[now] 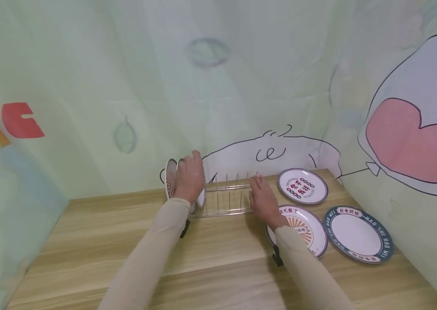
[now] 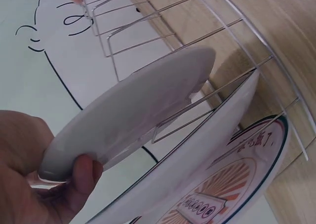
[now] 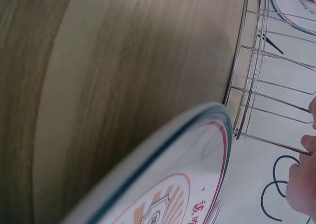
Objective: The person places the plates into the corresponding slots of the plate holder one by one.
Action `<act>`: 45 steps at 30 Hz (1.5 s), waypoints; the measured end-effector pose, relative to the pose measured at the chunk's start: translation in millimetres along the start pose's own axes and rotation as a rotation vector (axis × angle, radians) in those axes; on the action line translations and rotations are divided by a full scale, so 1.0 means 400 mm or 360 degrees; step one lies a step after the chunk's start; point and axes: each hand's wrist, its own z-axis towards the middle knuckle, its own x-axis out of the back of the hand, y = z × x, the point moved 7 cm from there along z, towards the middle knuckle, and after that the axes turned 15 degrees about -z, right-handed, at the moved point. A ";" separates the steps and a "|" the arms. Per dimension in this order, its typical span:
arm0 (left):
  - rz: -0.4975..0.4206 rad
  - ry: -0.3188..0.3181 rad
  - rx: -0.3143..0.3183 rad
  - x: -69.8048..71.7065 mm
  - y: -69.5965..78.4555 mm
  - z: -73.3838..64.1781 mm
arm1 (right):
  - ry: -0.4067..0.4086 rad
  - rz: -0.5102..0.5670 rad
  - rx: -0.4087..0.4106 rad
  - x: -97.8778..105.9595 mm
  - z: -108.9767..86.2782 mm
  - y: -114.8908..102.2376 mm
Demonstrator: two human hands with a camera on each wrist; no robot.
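Note:
My left hand (image 1: 189, 178) pinches the rim of a white plate (image 2: 128, 113) between thumb and fingers. That plate stands tilted among the wires of a metal dish rack (image 1: 226, 213), at its left end. Beside it in the rack lean a second plate (image 2: 197, 140), seen nearly edge-on, and a plate with an orange sunburst print (image 2: 207, 199). At the rack's right end, my right hand (image 1: 263, 200) holds the end wires with its fingertips. The middle slots between the hands hold no plates.
Right of the rack, a white plate with red characters (image 1: 303, 186), another sunburst plate (image 1: 313, 226) partly under the right forearm, and a blue-rimmed plate (image 1: 334, 234) lie on the wooden table (image 1: 98, 254). A printed cloth (image 1: 87, 107) hangs behind.

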 end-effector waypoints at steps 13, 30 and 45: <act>0.0097 -0.0019 0.0049 -0.021 0.000 -0.017 | -0.0085 0.0035 -0.0003 0.011 0.002 -0.007; 0.0302 -0.0020 0.0057 -0.018 -0.002 -0.030 | -0.0079 0.0068 0.0011 0.004 0.006 -0.004; 0.0338 -0.0037 0.0077 -0.009 -0.001 -0.040 | -0.0032 0.0069 0.0016 0.016 -0.005 -0.016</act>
